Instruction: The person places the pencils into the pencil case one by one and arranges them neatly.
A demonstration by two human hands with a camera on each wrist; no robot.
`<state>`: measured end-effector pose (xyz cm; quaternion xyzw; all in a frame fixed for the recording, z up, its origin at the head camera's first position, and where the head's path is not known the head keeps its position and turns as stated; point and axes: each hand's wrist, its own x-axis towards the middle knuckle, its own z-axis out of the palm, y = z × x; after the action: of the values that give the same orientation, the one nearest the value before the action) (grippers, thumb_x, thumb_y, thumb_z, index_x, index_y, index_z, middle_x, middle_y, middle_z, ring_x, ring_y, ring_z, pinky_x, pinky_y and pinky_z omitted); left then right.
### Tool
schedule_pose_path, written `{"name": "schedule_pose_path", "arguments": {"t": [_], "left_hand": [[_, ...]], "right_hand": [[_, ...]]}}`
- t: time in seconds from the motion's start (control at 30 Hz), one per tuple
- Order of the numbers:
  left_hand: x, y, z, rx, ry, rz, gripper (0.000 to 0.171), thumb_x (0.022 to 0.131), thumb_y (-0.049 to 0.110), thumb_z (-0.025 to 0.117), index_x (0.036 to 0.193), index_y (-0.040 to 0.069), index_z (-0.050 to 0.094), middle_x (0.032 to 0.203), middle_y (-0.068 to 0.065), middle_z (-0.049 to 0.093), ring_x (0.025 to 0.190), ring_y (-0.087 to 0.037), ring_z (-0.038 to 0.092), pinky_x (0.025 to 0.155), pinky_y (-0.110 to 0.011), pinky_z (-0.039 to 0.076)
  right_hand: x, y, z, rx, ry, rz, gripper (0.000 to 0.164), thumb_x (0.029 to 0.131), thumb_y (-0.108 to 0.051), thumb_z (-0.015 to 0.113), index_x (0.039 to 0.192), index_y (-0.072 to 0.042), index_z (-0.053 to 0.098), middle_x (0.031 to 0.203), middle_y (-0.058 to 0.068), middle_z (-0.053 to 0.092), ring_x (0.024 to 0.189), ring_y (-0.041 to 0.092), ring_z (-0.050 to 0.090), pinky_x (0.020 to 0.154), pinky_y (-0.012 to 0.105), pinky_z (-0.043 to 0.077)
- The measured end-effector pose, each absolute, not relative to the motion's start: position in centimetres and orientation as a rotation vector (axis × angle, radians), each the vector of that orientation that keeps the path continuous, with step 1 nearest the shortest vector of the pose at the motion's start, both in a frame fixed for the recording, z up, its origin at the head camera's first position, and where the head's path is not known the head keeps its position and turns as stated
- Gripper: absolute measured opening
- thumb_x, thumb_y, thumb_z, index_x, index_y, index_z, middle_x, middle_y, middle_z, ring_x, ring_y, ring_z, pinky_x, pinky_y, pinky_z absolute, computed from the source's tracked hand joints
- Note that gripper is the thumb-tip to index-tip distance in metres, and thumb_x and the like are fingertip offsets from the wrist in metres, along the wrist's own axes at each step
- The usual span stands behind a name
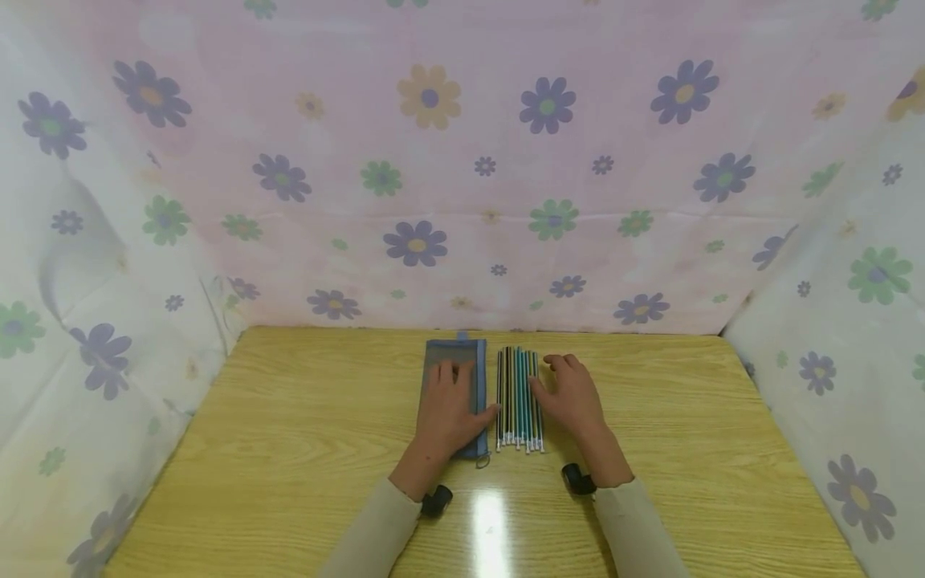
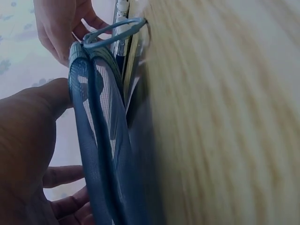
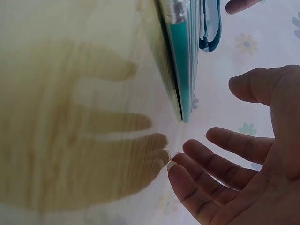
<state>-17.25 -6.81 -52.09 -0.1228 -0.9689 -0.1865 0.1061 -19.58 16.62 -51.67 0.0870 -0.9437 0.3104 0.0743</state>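
Note:
A blue mesh zip pouch [image 1: 480,361] lies flat at the middle of the table, a pull ring [image 1: 482,461] at its near corner. My left hand [image 1: 446,409] rests over it with relaxed fingers, the thumb reaching past its right edge toward the pencils. Several pencils [image 1: 517,397], teal, black and yellowish, lie side by side in a row just right of the pouch, eraser ends toward me. Beside the row's right side is my right hand [image 1: 576,399], fingers loosely spread and holding nothing. The right wrist view shows its fingertips near the tabletop, close to a teal pencil [image 3: 179,61].
The wooden table [image 1: 303,425] extends to both sides. A flower-patterned cloth [image 1: 462,177] stands along its back edge, and more such cloth hangs at left and right. Black wrist cameras [image 1: 437,502] sit under both wrists.

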Motion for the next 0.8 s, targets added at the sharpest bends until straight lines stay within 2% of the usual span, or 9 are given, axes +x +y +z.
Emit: {"name": "schedule_pose_path", "arguments": {"t": [0.23,0.37,0.47,0.57,0.8], "left_hand": [[-17.23,-6.86,-52.26,-0.317,-2.868,-0.656,0.080,0.092,0.050,0.081,0.151,0.004,0.053,0.133,-0.020,0.052,0.119,-0.034,0.050,0.091,-0.045,0.057],[-17.30,-6.82,-52.22,-0.284,-2.859,-0.771,0.072,0.094,0.041,0.080,0.150,0.004,0.054,0.128,-0.018,0.051,0.109,-0.030,0.052,0.081,-0.042,0.057],[-17.29,-6.79,-52.22,-0.271,-2.853,-0.818,0.073,0.094,0.041,0.081,0.149,0.003,0.054,0.126,-0.018,0.051,0.103,-0.028,0.054,0.078,-0.041,0.057],[-17.22,-6.73,-52.28,-0.271,-2.861,-0.794,0.078,0.092,0.047,0.082,0.149,0.003,0.054,0.127,-0.017,0.052,0.105,-0.028,0.054,0.081,-0.041,0.057],[-17.15,-6.60,-52.41,-0.272,-2.847,-0.730,0.078,0.089,0.048,0.085,0.146,0.002,0.057,0.124,-0.016,0.052,0.103,-0.028,0.053,0.077,-0.040,0.057]], "right_hand": [[-19.54,16.37,-51.79,0.216,-2.881,0.940,0.047,0.101,-0.024,0.072,0.134,0.007,0.064,0.125,0.025,0.064,0.113,0.042,0.064,0.096,0.057,0.058],[-19.51,16.41,-51.74,0.209,-2.894,0.951,0.044,0.101,-0.023,0.071,0.131,0.008,0.065,0.124,0.025,0.065,0.110,0.042,0.063,0.095,0.057,0.057],[-19.47,16.42,-51.68,0.217,-2.888,0.958,0.040,0.101,-0.022,0.071,0.127,0.009,0.066,0.120,0.026,0.065,0.104,0.040,0.063,0.093,0.056,0.057],[-19.38,16.46,-51.62,0.231,-2.876,0.954,0.037,0.099,-0.020,0.071,0.121,0.009,0.068,0.115,0.026,0.065,0.099,0.039,0.062,0.089,0.056,0.057],[-19.29,16.39,-51.49,0.237,-2.873,0.953,0.035,0.099,-0.019,0.072,0.119,0.009,0.069,0.112,0.025,0.065,0.095,0.037,0.061,0.087,0.054,0.057]]}}
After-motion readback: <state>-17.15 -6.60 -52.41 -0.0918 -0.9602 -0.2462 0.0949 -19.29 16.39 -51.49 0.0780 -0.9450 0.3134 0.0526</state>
